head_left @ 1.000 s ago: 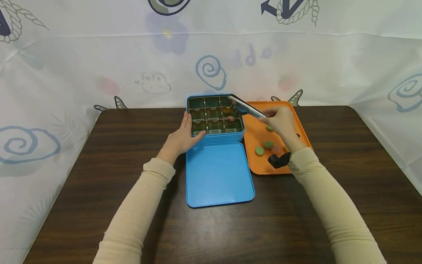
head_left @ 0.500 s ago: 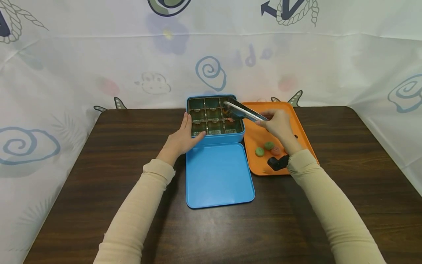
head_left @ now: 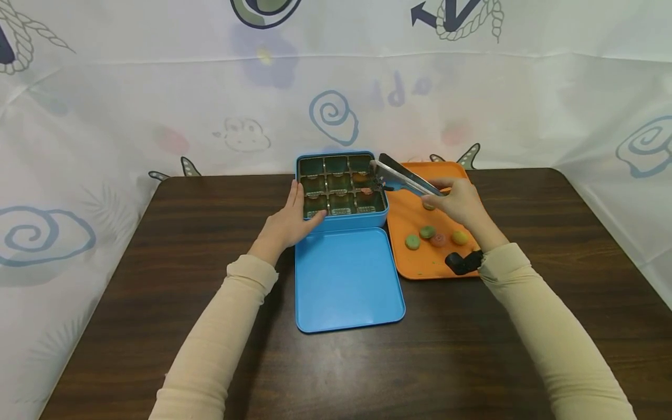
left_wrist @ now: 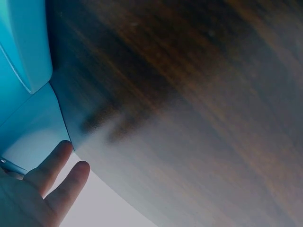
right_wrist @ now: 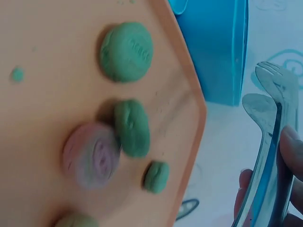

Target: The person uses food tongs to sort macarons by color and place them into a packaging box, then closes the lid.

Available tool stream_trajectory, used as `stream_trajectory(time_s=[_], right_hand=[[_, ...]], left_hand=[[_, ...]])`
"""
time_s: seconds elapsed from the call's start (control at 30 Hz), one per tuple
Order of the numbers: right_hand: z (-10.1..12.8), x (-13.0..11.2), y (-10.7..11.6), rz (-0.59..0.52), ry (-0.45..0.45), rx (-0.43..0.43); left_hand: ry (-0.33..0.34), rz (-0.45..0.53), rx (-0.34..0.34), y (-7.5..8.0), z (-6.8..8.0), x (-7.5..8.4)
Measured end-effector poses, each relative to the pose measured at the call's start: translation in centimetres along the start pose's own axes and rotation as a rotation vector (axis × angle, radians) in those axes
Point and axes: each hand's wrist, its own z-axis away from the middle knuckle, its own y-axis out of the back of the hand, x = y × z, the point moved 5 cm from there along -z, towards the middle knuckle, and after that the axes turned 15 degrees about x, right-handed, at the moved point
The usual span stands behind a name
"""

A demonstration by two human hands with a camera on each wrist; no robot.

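Note:
A blue box (head_left: 349, 221) with a gold insert of several compartments stands at the back of the table; something orange-pink (head_left: 366, 191) lies in the right column. Along the box's left side rests my left hand (head_left: 286, 224), its fingers straight and the thumb at the front corner. My right hand (head_left: 462, 204) holds metal tongs (head_left: 406, 175), their tips above the box's right edge. In the right wrist view the spoon and fork ends of the tongs (right_wrist: 272, 123) stand apart with nothing between them. Green macarons (head_left: 412, 242), a pink macaron (head_left: 438, 240) and a yellow macaron (head_left: 459, 237) lie below my right hand.
An orange tray (head_left: 409, 265) bearing the macarons sits against the box's right side. The flat blue lid (head_left: 349, 280) lies in front of the box. A patterned white cloth (head_left: 336, 70) hangs behind the brown table (head_left: 210, 233).
My right hand has drawn the tongs rightward from inside the box, and their ends have spread. The yellow macaron has come into sight as the right arm moved. My left hand stays put.

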Motion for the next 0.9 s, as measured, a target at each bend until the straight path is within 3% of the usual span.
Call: stream_trajectory(time_s=[0.43,0.9], right_hand=[[0.6,4.1,3.2,0.091,-0.072,0.029],[1.4,7.4,4.0,0.158,-0.131,0.048]], left_hand=[[-0.001,0.012,0.003,0.1,0.1,0.0],[-0.004,0.011,0.011,0.1,0.1,0.0]])
